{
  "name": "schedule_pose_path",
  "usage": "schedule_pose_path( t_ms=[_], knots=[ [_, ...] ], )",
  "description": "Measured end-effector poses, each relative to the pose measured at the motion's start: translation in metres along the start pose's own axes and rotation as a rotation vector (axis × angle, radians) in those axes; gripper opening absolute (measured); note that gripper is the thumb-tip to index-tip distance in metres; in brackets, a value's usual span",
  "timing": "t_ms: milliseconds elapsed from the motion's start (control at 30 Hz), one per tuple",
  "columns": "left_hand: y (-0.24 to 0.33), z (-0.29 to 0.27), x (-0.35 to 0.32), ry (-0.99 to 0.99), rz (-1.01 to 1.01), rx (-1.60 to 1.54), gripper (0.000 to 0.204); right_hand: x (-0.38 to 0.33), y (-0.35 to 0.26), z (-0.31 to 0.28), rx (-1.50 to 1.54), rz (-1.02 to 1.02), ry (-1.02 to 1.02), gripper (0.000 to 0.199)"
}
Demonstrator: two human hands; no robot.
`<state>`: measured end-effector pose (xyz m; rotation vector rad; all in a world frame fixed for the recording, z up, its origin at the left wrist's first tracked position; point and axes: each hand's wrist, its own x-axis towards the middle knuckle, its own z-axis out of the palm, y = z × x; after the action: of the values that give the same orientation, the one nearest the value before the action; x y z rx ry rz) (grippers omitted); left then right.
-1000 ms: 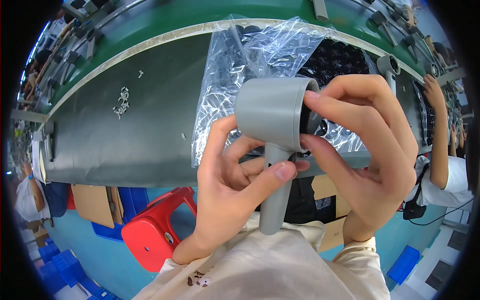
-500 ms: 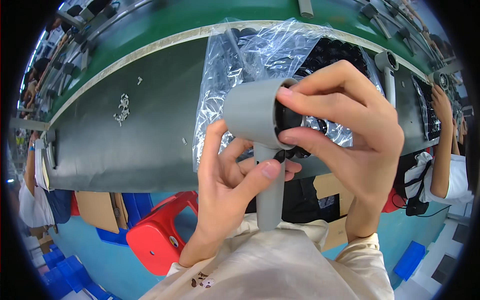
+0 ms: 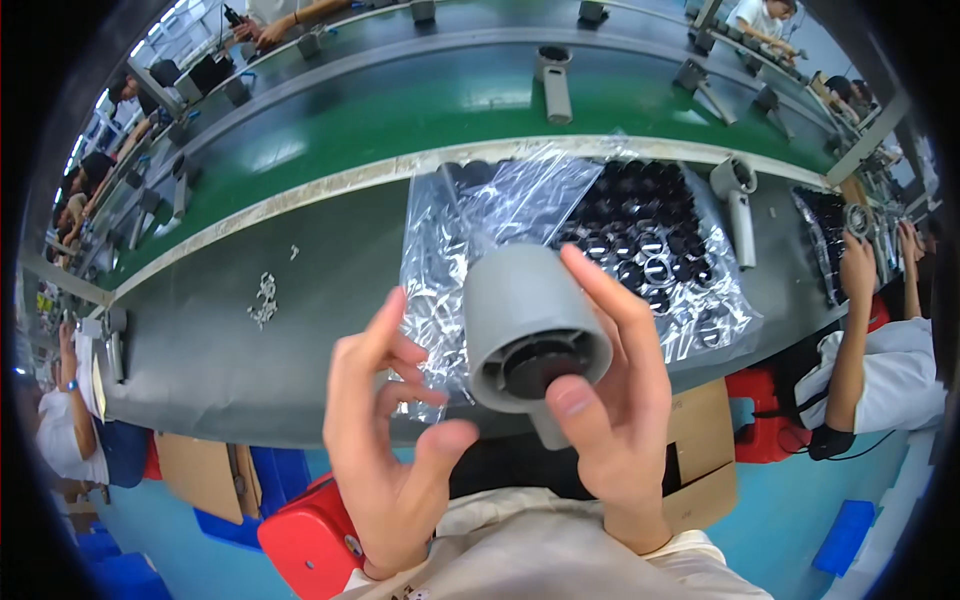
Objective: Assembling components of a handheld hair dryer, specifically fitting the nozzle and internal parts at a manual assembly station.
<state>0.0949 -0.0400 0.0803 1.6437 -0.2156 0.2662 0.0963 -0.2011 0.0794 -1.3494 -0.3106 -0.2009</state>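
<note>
The right hand [image 3: 610, 400] holds a grey hair-dryer housing [image 3: 530, 335] up above the near edge of the grey worktop [image 3: 300, 300], its open round end turned toward the camera; the thumb lies across the rim by the dark round insert [image 3: 540, 370] seated in the bore, the other fingers [image 3: 610, 295] wrap the barrel from behind, and the handle stub points down behind the palm. The left hand [image 3: 395, 430] is just beside the housing with its fingers spread and curled, gripping nothing. Seating the insert well seems to call for keeping the barrel steady in the right hand, pressing evenly on the insert's face, and checking that it sits square to the rim and not tilted. Behind the housing, a crinkled clear plastic bag [image 3: 500, 215] lies open over a black tray [image 3: 650, 240] whose pockets hold rows of dark round parts. Another grey housing [image 3: 738, 200] lies on the worktop to the right of the tray.
</note>
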Motion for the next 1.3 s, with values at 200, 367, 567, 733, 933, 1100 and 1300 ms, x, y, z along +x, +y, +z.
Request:
schedule_pose_path(
  t_ms=[200, 367, 567, 733, 933, 1100, 1300],
  knots=[
    [-0.002, 0.056, 0.006, 0.107, 0.131, -0.317, 0.062, -0.003, -0.008, -0.002, -0.032, -0.097, 0.001, 0.066],
    [-0.013, 0.072, 0.003, 0.202, 0.265, -0.313, 0.055, 0.001, -0.005, -0.014, -0.014, -0.149, 0.007, 0.059],
    [-0.031, 0.100, 0.009, 0.157, 0.232, -0.360, 0.049, 0.001, 0.019, -0.041, 0.052, -0.264, 0.118, 0.055],
    [-0.042, 0.132, 0.012, -0.033, 0.329, -0.634, 0.045, -0.017, 0.023, -0.063, -0.018, -0.197, 0.244, 0.069],
    [-0.040, 0.166, 0.001, -0.018, 0.394, -0.516, 0.042, -0.025, 0.029, -0.095, -0.041, -0.328, 0.286, 0.052],
    [-0.043, 0.186, 0.001, 0.055, 0.264, -0.333, 0.041, -0.032, 0.035, -0.113, 0.064, -0.214, 0.359, 0.047],
    [-0.022, 0.155, 0.005, -0.169, 0.224, -0.189, 0.048, -0.035, 0.013, -0.116, 0.097, -0.177, 0.179, 0.061]
  ],
)
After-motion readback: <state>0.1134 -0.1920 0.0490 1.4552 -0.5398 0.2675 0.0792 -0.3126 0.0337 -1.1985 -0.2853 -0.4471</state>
